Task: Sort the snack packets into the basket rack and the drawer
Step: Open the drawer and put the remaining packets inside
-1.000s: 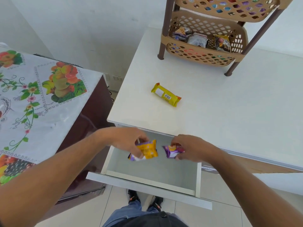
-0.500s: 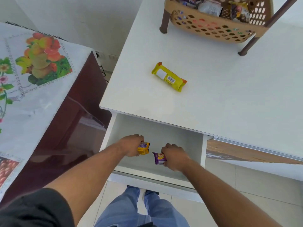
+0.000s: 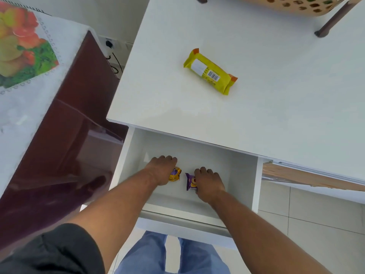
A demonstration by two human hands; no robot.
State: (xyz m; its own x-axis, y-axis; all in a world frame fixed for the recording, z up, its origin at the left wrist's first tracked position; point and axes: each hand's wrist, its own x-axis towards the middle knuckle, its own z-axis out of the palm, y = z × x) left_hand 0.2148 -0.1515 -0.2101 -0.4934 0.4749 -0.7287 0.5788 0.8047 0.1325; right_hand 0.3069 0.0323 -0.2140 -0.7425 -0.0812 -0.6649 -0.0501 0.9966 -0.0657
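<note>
Both my hands are down inside the open white drawer (image 3: 233,167). My left hand (image 3: 161,170) is closed around a small yellow snack packet (image 3: 175,174) resting low on the drawer floor. My right hand (image 3: 208,183) grips a small purple snack packet (image 3: 190,181) just beside it. A longer yellow packet (image 3: 210,71) with a barcode lies alone on the white tabletop (image 3: 286,99) above the drawer. Only the tan bottom edge of the basket rack (image 3: 292,5) and one brown leg (image 3: 331,22) show at the top.
A dark red cabinet (image 3: 65,147) with a fruit-patterned cloth (image 3: 21,56) stands close on the left of the drawer. A wall socket with a cable (image 3: 110,48) sits between cabinet and table. My legs in blue jeans (image 3: 171,254) stand below the drawer front.
Both hands went down from above the drawer to its floor, each still holding its packet. My head has tipped downward, so the rack has slid almost out of view.
</note>
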